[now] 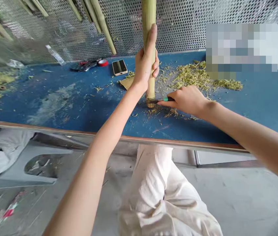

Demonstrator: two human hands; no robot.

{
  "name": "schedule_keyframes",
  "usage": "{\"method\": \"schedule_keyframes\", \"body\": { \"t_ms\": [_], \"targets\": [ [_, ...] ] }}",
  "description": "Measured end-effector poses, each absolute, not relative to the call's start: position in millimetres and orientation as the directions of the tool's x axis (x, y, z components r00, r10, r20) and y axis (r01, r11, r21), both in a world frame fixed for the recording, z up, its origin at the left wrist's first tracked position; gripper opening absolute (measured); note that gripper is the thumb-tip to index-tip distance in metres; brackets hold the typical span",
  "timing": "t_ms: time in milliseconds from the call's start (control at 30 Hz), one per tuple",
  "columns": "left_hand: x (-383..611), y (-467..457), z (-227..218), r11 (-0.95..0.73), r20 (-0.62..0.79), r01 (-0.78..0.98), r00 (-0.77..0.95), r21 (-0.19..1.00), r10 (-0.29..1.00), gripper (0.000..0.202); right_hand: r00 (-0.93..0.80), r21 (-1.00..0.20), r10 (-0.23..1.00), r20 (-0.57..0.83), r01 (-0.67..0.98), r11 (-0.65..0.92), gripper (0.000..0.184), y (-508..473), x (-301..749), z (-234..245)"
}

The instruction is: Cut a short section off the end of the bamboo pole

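Observation:
A thick bamboo pole (149, 16) stands nearly upright with its lower end at the blue tabletop. Around its middle my left hand (146, 62) is wrapped, thumb pointing up along the pole. My right hand (187, 101) grips a knife (166, 99) with a black and green handle. The knife's blade lies against the pole just above its bottom end, where the surface looks darker and cut. Fine shavings (175, 113) are scattered close to the blade. Most of the knife's handle is hidden inside my right hand.
A heap of greenish shavings (190, 77) spreads behind my right hand. Along the back of the blue table (62, 108) lie a phone (119, 67), red tape (102, 62) and a plastic bottle (55, 55). Bamboo poles (102, 21) lean near the perforated metal screen (180, 26). A grey stool (30, 164) is at left.

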State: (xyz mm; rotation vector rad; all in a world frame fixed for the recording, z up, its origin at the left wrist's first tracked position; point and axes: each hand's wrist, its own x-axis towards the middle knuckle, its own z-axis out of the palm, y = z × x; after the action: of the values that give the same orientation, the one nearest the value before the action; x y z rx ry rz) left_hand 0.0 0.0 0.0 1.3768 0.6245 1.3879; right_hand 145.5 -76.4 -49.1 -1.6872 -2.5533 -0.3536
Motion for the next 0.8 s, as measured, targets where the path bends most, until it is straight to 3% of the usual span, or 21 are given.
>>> {"method": "schedule_keyframes", "body": {
  "t_ms": [200, 800],
  "targets": [
    [3.3, 8.3, -7.3, -0.317, 0.362, -0.322, 0.09, 0.892, 0.928, 0.054, -0.368, 0.055, 0.879, 0.303, 0.928, 0.369, 0.078, -74.8, 152.7, -50.5],
    [10.6, 6.6, -7.4, -0.338, 0.386, -0.406, 0.041, 0.849, 0.922, 0.053, -0.334, 0.062, 0.896, 0.294, 0.942, 0.33, 0.075, -80.2, 149.6, -49.5]
  ]
}}
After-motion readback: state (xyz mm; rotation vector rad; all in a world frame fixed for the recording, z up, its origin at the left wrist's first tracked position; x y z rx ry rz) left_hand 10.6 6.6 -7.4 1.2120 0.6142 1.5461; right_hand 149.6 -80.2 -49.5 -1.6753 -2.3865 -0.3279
